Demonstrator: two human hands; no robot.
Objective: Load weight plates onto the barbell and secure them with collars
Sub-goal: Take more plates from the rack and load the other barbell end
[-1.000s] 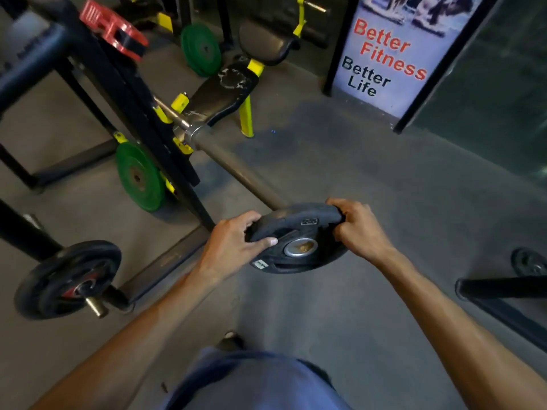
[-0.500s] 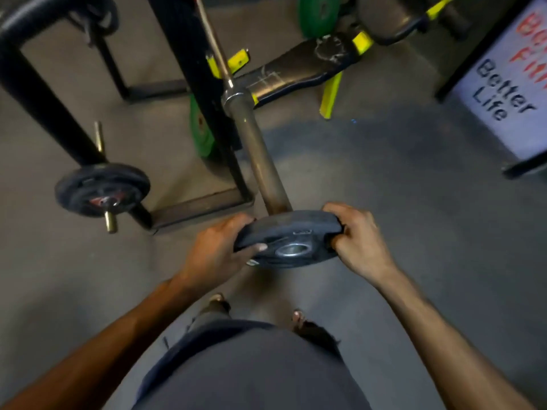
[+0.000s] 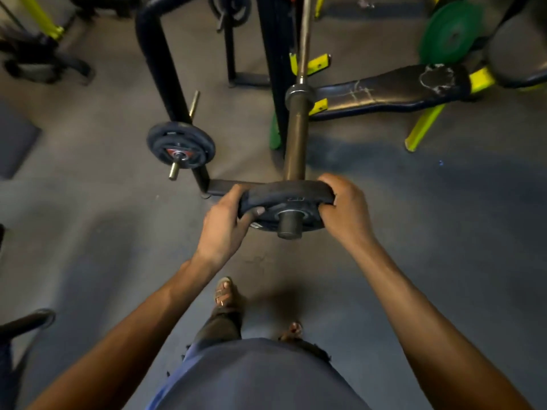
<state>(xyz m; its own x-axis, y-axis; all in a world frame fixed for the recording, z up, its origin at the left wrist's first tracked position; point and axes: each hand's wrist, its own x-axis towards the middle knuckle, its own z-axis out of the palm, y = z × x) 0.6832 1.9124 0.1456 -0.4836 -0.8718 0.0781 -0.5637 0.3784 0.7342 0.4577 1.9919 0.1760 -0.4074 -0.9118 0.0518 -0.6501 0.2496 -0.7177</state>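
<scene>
A black weight plate sits threaded on the end of the barbell sleeve; the sleeve's tip pokes out through the plate's centre hole toward me. My left hand grips the plate's left rim and my right hand grips its right rim. The thin silver bar runs away from me into the black rack. No collar is visible on the sleeve.
Black plates hang on a rack storage peg at left. A green plate stands at upper right beside a worn black bench with yellow legs. Black rack uprights stand ahead. My sandalled feet are on grey floor.
The plate, held just before the sleeve end earlier, has slid onto the sleeve so its tip now shows through the hole. My view has swung to line up with the bar.
</scene>
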